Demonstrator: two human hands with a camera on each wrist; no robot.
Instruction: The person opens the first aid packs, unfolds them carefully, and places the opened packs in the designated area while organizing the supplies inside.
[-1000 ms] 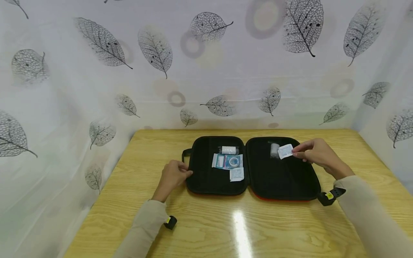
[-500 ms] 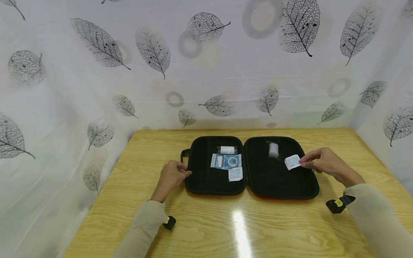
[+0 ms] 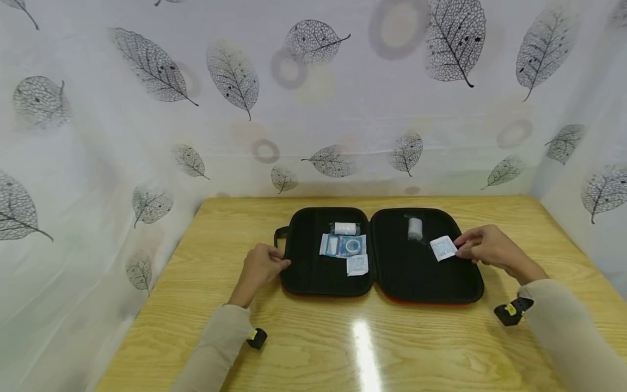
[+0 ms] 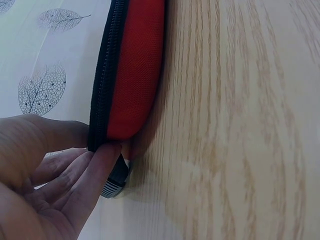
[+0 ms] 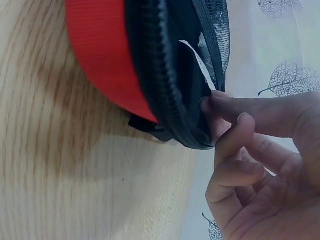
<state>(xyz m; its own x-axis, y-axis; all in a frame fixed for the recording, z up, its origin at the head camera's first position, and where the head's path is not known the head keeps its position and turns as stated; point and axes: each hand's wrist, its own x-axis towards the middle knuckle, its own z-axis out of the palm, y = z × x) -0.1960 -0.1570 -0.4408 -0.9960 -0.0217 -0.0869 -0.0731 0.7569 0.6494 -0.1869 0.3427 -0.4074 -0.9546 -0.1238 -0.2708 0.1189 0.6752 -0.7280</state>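
A black-lined zip case with a red shell (image 3: 426, 280) lies spread flat on the table, both halves facing up. My left hand (image 3: 262, 271) pinches its left rim, thumb above and fingers below, as the left wrist view shows by the zipper (image 4: 106, 75). Over the right half, my right hand (image 3: 490, 251) pinches a small white square packet (image 3: 443, 249) by its right edge between thumb and fingertips. In the right wrist view the packet (image 5: 200, 62) appears nearly edge-on, just inside the rim. A wrapped white bandage roll (image 3: 415, 228) lies farther back in that half.
The left half holds another wrapped bandage roll (image 3: 346, 228), a blue-and-clear pack with a white ring (image 3: 343, 246) and a second square packet (image 3: 357, 265). A black carry handle (image 3: 279, 234) sticks out at the left. Behind the wooden table (image 3: 303, 343) hangs a leaf-print curtain (image 3: 343, 109).
My right hand has drawn the white packet right and toward me, away from the bandage roll, then tilted it slightly. The left hand keeps its place on the rim.
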